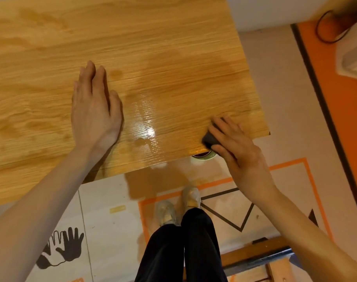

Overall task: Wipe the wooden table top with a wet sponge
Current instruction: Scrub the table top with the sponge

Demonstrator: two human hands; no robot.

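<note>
The wooden table top (132, 47) fills the upper left of the view, with a shiny wet streak (148, 123) near its front edge. My right hand (236, 151) presses a dark sponge (209, 139) onto the table's front right corner, fingers curled over it. My left hand (96, 106) lies flat on the wood left of the wet streak, palm down, fingers together, holding nothing.
A green-rimmed bowl (203, 157) peeks out on the floor under the table's front edge. My legs and pale shoes (179, 208) stand on a floor with orange tape lines. A wooden frame (261, 259) sits at the lower right; an orange area with a black cable (324, 35) lies at the upper right.
</note>
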